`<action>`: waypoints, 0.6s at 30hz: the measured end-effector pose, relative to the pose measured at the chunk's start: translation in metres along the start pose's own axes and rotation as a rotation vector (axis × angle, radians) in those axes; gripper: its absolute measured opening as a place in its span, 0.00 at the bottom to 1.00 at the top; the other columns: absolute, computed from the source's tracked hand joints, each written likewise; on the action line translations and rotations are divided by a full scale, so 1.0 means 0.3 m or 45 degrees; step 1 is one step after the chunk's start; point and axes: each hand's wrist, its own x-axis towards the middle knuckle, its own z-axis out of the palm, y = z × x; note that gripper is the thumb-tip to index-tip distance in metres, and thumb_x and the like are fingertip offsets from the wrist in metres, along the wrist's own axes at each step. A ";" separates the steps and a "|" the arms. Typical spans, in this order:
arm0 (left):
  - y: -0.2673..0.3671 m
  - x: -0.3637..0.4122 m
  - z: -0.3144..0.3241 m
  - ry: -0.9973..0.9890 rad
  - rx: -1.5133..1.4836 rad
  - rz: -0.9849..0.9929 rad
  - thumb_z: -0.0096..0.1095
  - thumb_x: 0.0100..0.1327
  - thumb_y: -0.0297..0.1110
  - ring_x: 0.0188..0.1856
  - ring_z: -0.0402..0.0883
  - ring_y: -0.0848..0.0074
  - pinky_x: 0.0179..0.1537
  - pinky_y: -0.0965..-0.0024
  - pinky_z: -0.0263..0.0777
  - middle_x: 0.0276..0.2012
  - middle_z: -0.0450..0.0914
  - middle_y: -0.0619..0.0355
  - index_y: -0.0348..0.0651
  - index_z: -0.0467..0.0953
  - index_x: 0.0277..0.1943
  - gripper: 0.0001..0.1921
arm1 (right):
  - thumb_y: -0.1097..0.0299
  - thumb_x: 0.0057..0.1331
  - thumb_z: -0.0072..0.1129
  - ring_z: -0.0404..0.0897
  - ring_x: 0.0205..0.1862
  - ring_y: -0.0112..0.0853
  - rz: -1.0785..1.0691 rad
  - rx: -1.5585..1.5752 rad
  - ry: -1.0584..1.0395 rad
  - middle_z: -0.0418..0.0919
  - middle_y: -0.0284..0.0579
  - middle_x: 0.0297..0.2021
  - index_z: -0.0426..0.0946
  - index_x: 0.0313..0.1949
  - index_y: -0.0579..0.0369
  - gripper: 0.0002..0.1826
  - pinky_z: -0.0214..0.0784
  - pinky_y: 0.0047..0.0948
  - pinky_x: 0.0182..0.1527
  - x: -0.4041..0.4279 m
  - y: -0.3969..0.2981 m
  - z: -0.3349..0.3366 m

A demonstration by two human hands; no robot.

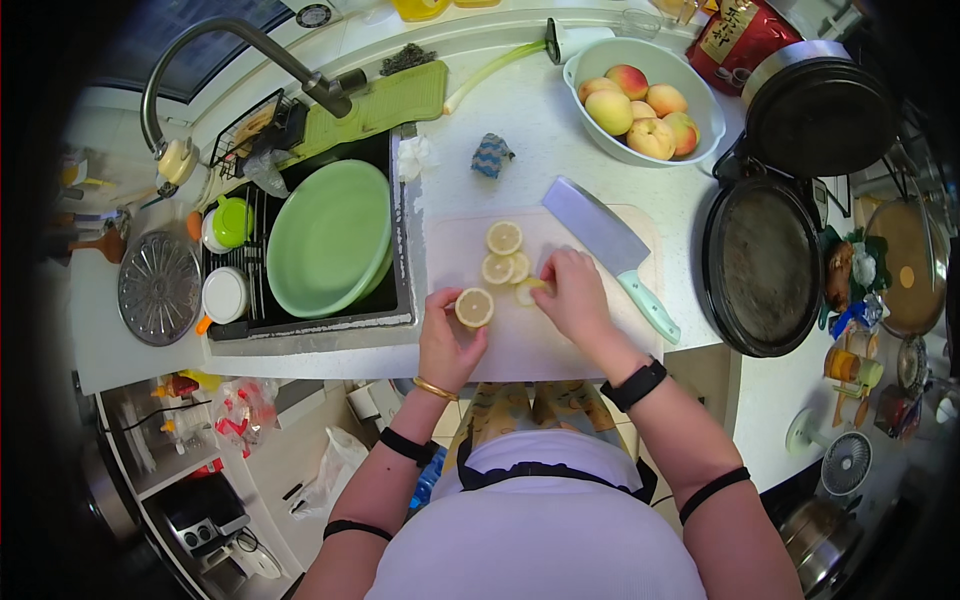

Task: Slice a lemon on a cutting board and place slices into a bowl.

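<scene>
My left hand (450, 337) grips a cut lemon piece (475, 307) at the near left of the cutting board (487, 360), its round cut face turned up. My right hand (574, 292) pinches a thin lemon slice (528, 292) between thumb and fingertips, just above the board. Several lemon slices (504, 238) lie overlapping beyond my hands. To the right of them a cleaver (596, 225) with a mint-green handle (649, 306) rests slantwise on the board, apart from both hands.
Left of the board, a green basin (330, 240) stands in the dark sink (405, 292) under a curved faucet (225, 26). A pale bowl of peaches (581, 124) is at the back right, near an open electric griddle (765, 270). A blue-grey sponge cloth (492, 155) and a scallion (495, 71) lie behind the board.
</scene>
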 end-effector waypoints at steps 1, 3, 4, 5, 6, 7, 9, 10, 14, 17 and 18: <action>0.000 -0.006 -0.006 0.010 0.004 -0.004 0.69 0.49 0.27 0.49 0.75 0.60 0.51 0.63 0.70 0.49 0.72 0.47 0.35 0.63 0.56 0.31 | 0.70 0.52 0.68 0.73 0.36 0.40 0.105 0.093 -0.109 0.74 0.45 0.28 0.71 0.34 0.56 0.14 0.68 0.36 0.42 -0.001 0.012 -0.014; 0.003 -0.016 -0.020 -0.054 0.160 -0.024 0.70 0.48 0.29 0.53 0.72 0.56 0.55 0.60 0.66 0.51 0.70 0.45 0.35 0.63 0.57 0.32 | 0.70 0.53 0.68 0.74 0.34 0.34 0.225 0.316 -0.191 0.74 0.41 0.27 0.71 0.34 0.57 0.14 0.67 0.30 0.39 -0.003 0.048 -0.035; 0.010 -0.021 -0.025 -0.042 0.159 -0.025 0.70 0.48 0.29 0.53 0.72 0.56 0.55 0.60 0.66 0.51 0.70 0.45 0.35 0.63 0.57 0.32 | 0.70 0.55 0.68 0.74 0.31 0.28 0.354 0.538 -0.269 0.74 0.37 0.26 0.71 0.34 0.58 0.13 0.67 0.25 0.37 -0.002 0.068 -0.045; 0.020 -0.027 -0.031 0.001 0.241 0.022 0.70 0.48 0.29 0.55 0.70 0.54 0.57 0.59 0.64 0.52 0.69 0.45 0.36 0.63 0.57 0.33 | 0.70 0.55 0.68 0.74 0.31 0.28 0.343 0.534 -0.272 0.74 0.37 0.26 0.71 0.34 0.58 0.13 0.67 0.25 0.37 -0.006 0.090 -0.050; 0.037 -0.026 -0.037 0.044 0.326 0.071 0.70 0.48 0.30 0.56 0.68 0.53 0.59 0.57 0.62 0.53 0.69 0.45 0.36 0.63 0.57 0.33 | 0.71 0.58 0.67 0.73 0.30 0.24 0.361 0.698 -0.307 0.75 0.35 0.27 0.72 0.36 0.58 0.11 0.66 0.21 0.36 -0.008 0.105 -0.058; 0.057 -0.025 -0.045 0.056 0.327 0.072 0.70 0.48 0.30 0.56 0.68 0.53 0.59 0.57 0.62 0.53 0.69 0.45 0.36 0.63 0.57 0.33 | 0.71 0.60 0.65 0.72 0.29 0.20 0.380 0.863 -0.343 0.75 0.33 0.29 0.73 0.37 0.58 0.10 0.64 0.18 0.35 -0.009 0.116 -0.064; 0.103 -0.021 -0.064 0.073 0.254 0.025 0.70 0.49 0.31 0.57 0.67 0.52 0.59 0.56 0.60 0.54 0.68 0.44 0.37 0.63 0.58 0.33 | 0.71 0.61 0.64 0.71 0.30 0.18 0.410 0.955 -0.339 0.76 0.32 0.29 0.74 0.38 0.58 0.09 0.64 0.17 0.34 -0.006 0.125 -0.078; 0.123 -0.019 -0.071 0.084 0.254 0.027 0.70 0.49 0.31 0.57 0.67 0.52 0.59 0.56 0.60 0.54 0.68 0.44 0.37 0.63 0.58 0.33 | 0.71 0.63 0.64 0.70 0.30 0.17 0.453 1.050 -0.330 0.76 0.30 0.30 0.75 0.39 0.58 0.08 0.64 0.16 0.34 -0.003 0.121 -0.084; 0.152 -0.008 -0.090 0.057 0.205 0.061 0.70 0.49 0.31 0.57 0.67 0.53 0.58 0.58 0.62 0.55 0.67 0.45 0.38 0.64 0.57 0.32 | 0.69 0.63 0.64 0.69 0.29 0.15 0.463 1.086 -0.268 0.76 0.29 0.29 0.76 0.37 0.58 0.08 0.61 0.15 0.33 0.016 0.106 -0.086; 0.153 -0.008 -0.103 0.048 0.210 0.105 0.69 0.50 0.30 0.57 0.67 0.54 0.58 0.59 0.63 0.54 0.67 0.45 0.38 0.65 0.56 0.30 | 0.68 0.64 0.63 0.68 0.27 0.16 0.454 1.044 -0.191 0.75 0.29 0.25 0.76 0.33 0.59 0.08 0.61 0.17 0.30 0.025 0.095 -0.088; 0.154 -0.006 -0.109 0.042 0.211 0.113 0.69 0.50 0.30 0.57 0.67 0.53 0.58 0.58 0.63 0.54 0.67 0.45 0.38 0.66 0.56 0.29 | 0.68 0.64 0.63 0.68 0.27 0.15 0.447 1.024 -0.176 0.75 0.29 0.25 0.76 0.33 0.58 0.08 0.60 0.17 0.30 0.029 0.101 -0.088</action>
